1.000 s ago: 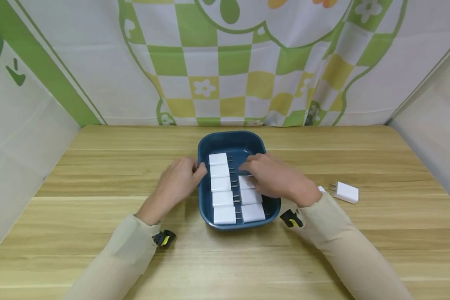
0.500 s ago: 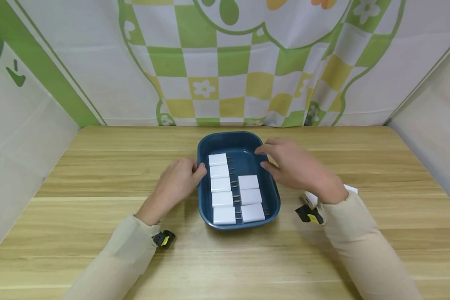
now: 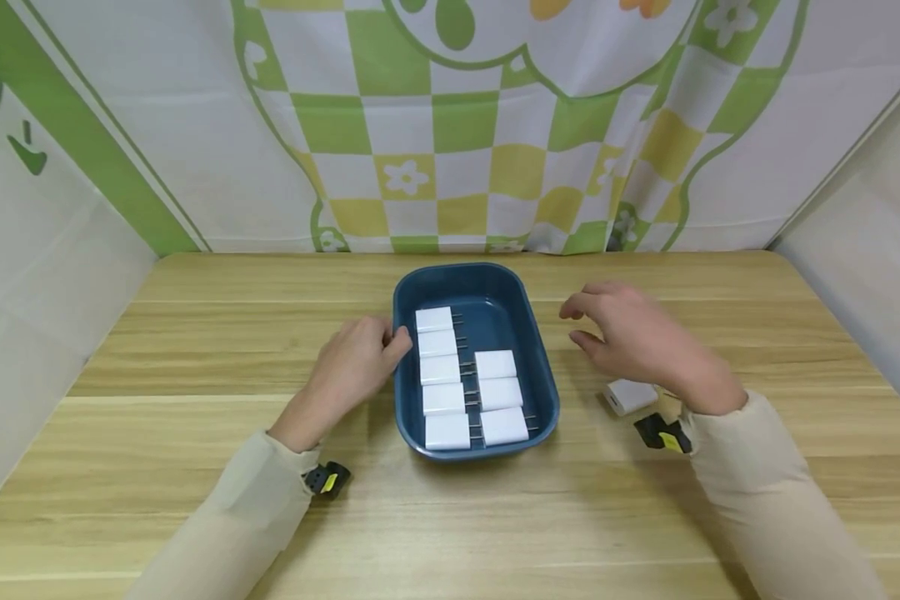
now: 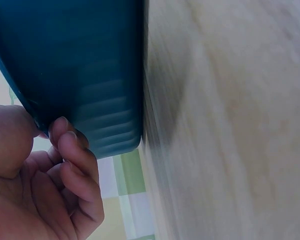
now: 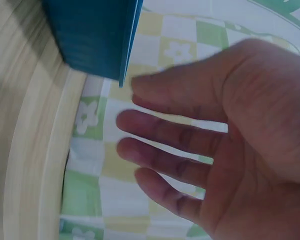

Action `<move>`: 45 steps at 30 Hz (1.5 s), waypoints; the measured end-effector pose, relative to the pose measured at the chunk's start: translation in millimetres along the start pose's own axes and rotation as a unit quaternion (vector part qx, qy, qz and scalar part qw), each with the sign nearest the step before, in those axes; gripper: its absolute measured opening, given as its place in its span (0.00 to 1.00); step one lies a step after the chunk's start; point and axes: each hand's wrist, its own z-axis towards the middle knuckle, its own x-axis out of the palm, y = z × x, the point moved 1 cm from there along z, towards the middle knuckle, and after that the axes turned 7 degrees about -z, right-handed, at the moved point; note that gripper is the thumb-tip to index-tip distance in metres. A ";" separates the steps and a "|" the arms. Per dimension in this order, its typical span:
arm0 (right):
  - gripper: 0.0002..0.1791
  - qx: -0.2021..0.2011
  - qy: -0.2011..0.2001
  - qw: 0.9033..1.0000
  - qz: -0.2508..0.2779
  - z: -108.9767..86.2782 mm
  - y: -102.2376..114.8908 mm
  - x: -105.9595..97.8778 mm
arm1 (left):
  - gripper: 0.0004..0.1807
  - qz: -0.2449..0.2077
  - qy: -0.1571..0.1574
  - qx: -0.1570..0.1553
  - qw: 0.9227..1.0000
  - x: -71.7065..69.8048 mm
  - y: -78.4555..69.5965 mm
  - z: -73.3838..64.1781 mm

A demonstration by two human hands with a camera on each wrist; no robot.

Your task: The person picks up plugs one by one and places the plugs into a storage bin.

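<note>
A dark blue rectangular tub (image 3: 474, 456) stands mid-table with white plug-in chargers (image 3: 447, 432) laid in two columns, the left column longer than the right. The far right part of its floor is bare. My left hand (image 3: 355, 357) pinches the tub's left rim between thumb and curled fingers; the left wrist view shows this hand (image 4: 65, 170) at the rim too. Right of the tub, my right hand (image 3: 640, 337) hovers with nothing held. In the right wrist view its fingers (image 5: 162, 132) are spread and relaxed, apart from the tub wall (image 5: 92, 37).
Under the right wrist, a loose white charger (image 3: 630, 397) lies on the wooden table (image 3: 450, 533). Prongs of another poke out beside it, mostly covered by the right arm. A green and yellow checked curtain (image 3: 465, 158) hangs behind the table.
From inside the tub, over the right column of chargers, my right hand has lifted out and moved right, past the rim. My left hand has stayed on the left rim.
</note>
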 end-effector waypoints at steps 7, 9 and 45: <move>0.16 -0.015 0.049 0.999 0.018 -18.1 -13.4 2.0 | 0.23 -0.001 0.001 0.002 1.000 0.0 0.8 -0.1; 0.18 -0.013 0.064 0.998 0.023 -22.8 -16.2 3.8 | 0.23 0.000 0.000 0.003 1.000 0.0 0.8 0.1; 0.23 0.013 0.192 0.981 0.019 -36.1 -32.7 23.6 | 0.23 0.000 -0.001 0.005 1.000 0.7 0.4 -0.2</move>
